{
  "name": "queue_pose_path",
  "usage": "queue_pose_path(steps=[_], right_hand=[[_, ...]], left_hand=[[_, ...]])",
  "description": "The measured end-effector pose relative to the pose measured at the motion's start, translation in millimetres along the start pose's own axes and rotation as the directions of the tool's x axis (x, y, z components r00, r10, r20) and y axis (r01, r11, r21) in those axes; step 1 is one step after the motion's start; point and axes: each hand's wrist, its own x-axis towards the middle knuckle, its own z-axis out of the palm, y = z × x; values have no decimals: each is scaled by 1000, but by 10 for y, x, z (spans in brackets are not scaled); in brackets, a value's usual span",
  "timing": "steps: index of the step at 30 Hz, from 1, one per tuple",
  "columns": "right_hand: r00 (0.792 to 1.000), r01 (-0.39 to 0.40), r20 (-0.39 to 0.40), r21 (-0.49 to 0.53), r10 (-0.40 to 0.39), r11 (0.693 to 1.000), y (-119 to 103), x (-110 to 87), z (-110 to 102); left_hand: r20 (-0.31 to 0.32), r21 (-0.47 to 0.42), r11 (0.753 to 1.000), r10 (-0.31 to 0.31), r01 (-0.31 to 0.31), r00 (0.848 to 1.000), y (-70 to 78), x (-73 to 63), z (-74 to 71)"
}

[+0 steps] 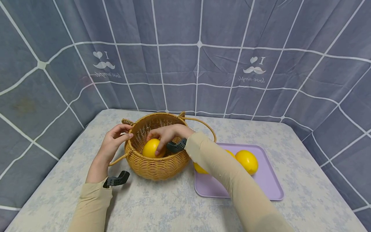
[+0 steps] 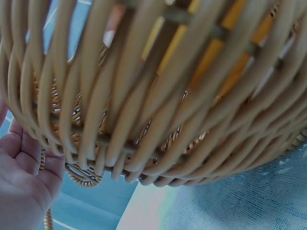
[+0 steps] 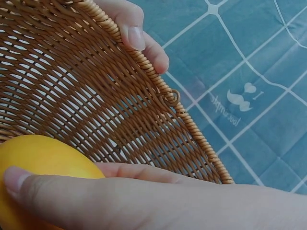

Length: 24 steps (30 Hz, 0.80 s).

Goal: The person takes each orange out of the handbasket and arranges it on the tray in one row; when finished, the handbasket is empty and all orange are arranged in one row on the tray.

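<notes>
A round wicker basket (image 1: pixel 157 169) with ear-shaped loops stands on the table. My left hand (image 1: pixel 111 143) grips its left rim; in the right wrist view the thumb of that left hand (image 3: pixel 136 38) lies over the rim edge. Reaching over the right side, my right hand (image 1: pixel 169 132) holds a yellow lemon (image 1: pixel 150 149) inside the basket. Close up, the right thumb presses on the side of the lemon (image 3: pixel 53 155), while the far fingers are partly hidden behind it. Through the weave in the left wrist view, patches of yellow show behind the basket wall (image 2: pixel 144 110).
A purple tray (image 1: pixel 268 188) lies to the right, partly under my right forearm. On it are a lemon (image 1: pixel 246 162) and more yellow fruit (image 1: pixel 200 168) half covered by the sleeve. A thin basket handle (image 1: pixel 207 125) sticks out toward the tray. A grey checked curtain (image 1: pixel 179 64) hangs behind.
</notes>
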Motion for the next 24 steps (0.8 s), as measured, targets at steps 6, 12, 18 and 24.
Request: queue_pose_path(steps=[6, 12, 18, 24], right_hand=[[999, 25, -43, -50, -27, 998, 0, -19, -16], [997, 39, -70, -56, -43, 998, -17, -24, -12], [991, 79, -98, -94, -88, 992, -79, -57, -17], [981, 95, -159, -109, -112, 990, -165, -182, -62]], left_hand=[[1, 13, 1000, 8, -8, 1000, 9, 2, 3], [0, 26, 1000, 16, -16, 1000, -10, -11, -15], [0, 31, 999, 19, -19, 1000, -45, -16, -23], [9, 37, 999, 33, -34, 999, -56, -9, -27]])
